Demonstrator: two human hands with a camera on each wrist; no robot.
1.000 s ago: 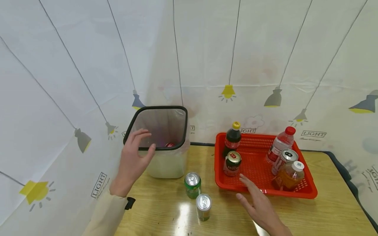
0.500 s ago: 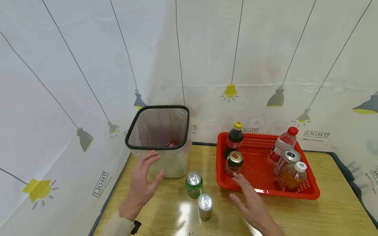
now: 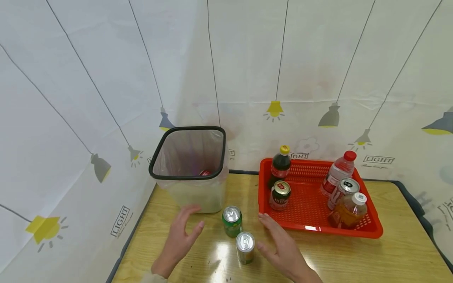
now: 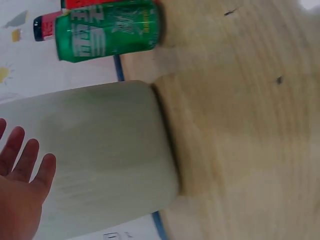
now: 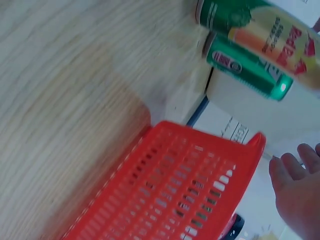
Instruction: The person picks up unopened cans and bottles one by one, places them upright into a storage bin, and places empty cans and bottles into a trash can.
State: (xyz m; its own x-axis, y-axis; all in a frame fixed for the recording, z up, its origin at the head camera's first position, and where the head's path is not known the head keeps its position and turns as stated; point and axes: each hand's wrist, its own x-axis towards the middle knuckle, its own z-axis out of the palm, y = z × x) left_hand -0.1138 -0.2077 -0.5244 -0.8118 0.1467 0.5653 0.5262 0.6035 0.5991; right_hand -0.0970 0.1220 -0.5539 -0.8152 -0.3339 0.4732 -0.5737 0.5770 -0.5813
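Note:
Two drink cans stand upright on the wooden table: a green can point(image 3: 232, 221) and, nearer the camera, a Red Bull can point(image 3: 245, 247) with a silver top. My left hand point(image 3: 179, 238) hovers left of them, thumb and fingers spread, holding nothing. To their right is my right hand point(image 3: 283, 248), its thumb close to the Red Bull can and its fingers extended; whether it touches the can is unclear. The right wrist view shows the Red Bull can point(image 5: 280, 37) and the green can point(image 5: 247, 65) apart from the fingers point(image 5: 292, 166). In the left wrist view, the green can point(image 4: 107, 29) appears past the bin.
A lined bin point(image 3: 198, 196) with a black rim stands behind at the left, a red item point(image 3: 205, 173) inside. At right, a red basket point(image 3: 304, 227) holds a cola bottle point(image 3: 279, 169), a dark can point(image 3: 279, 195), a red-capped bottle point(image 3: 337, 173), another can point(image 3: 342, 192) and an amber drink bottle point(image 3: 348, 212).
My left hand has come down from over the bin rim toward the table, moving right and nearer. My right hand has shifted left, from the basket's front edge toward the Red Bull can.

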